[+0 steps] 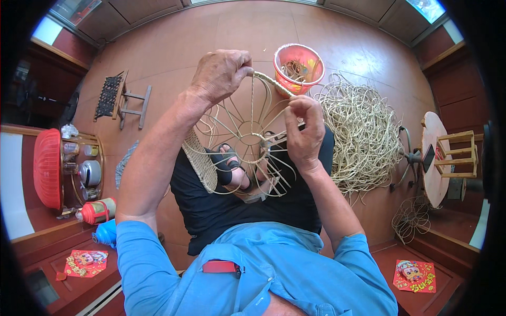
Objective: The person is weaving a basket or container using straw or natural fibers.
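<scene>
Over my lap stands a round wire frame (250,125) with spokes fanning out from a small ring. A pale woven cord edge (273,83) runs along its far rim, between my two hands. At the left end of this edge, my left hand (224,73) is closed with thumb and fingertips pinched on the cord. My right hand (305,129) pinches the other end, lower and to the right. Beside my left knee a woven cord panel (200,163) covers part of the frame. My sandalled feet show through the wires.
A large heap of pale cord (361,131) lies on the floor at right. Beyond my hands stands a red bucket (299,55) with cord scraps. A small stool (118,100) is at left, near a rack with a red cover (48,168). At right is a round table (435,163).
</scene>
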Available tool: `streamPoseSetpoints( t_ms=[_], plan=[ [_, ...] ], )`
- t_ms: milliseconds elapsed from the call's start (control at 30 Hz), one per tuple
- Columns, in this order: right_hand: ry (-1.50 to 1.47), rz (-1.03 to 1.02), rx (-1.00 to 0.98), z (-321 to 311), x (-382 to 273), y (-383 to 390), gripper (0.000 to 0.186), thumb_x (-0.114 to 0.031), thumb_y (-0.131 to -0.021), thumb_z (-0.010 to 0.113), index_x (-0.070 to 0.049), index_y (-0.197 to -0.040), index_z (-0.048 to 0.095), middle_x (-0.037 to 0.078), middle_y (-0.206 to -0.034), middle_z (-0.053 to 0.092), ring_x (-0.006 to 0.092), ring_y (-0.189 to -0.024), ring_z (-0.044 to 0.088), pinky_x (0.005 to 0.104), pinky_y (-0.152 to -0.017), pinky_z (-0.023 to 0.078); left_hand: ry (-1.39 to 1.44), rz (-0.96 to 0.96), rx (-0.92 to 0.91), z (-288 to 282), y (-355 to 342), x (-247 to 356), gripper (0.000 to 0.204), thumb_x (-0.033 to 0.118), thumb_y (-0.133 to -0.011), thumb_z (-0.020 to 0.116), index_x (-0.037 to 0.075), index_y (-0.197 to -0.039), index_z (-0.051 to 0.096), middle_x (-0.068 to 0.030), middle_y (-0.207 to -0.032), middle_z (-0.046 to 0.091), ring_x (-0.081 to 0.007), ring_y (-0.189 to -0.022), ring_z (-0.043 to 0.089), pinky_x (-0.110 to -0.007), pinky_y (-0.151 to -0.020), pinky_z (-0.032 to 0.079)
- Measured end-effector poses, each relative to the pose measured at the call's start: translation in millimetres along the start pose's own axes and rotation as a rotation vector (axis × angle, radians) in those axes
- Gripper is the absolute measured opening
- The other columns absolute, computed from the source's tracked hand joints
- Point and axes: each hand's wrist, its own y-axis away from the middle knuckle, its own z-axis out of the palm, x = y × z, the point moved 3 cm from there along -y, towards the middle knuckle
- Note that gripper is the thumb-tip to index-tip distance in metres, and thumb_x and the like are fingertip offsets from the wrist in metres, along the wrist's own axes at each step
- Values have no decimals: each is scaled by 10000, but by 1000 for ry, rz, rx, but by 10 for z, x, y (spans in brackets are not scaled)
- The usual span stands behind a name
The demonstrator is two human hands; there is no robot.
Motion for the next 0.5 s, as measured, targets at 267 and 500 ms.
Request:
streamPoseSetpoints(
  t_ms=[267, 500],
  plan=[
    [76, -13, -79, -3, -165, -469, 146, 45, -989, 718, -13, -1122, 727, 110, -1030, 726, 228, -908, 744, 362, -849, 598, -7, 12, -6, -215, 61, 157, 172, 261, -1015, 773, 95, -994, 809, -98, -816, 769, -277, -761, 749, -439, -732, 577],
    [24, -25, -117, 151, -323, -585, 136, 48, -992, 716, -6, -1116, 731, 111, -1025, 727, 228, -898, 746, 358, -842, 601, 23, 22, -31, -383, 157, 246, 173, 243, -1023, 766, 75, -1026, 805, -101, -889, 784, -262, -793, 758, -449, -757, 588]
  ],
)
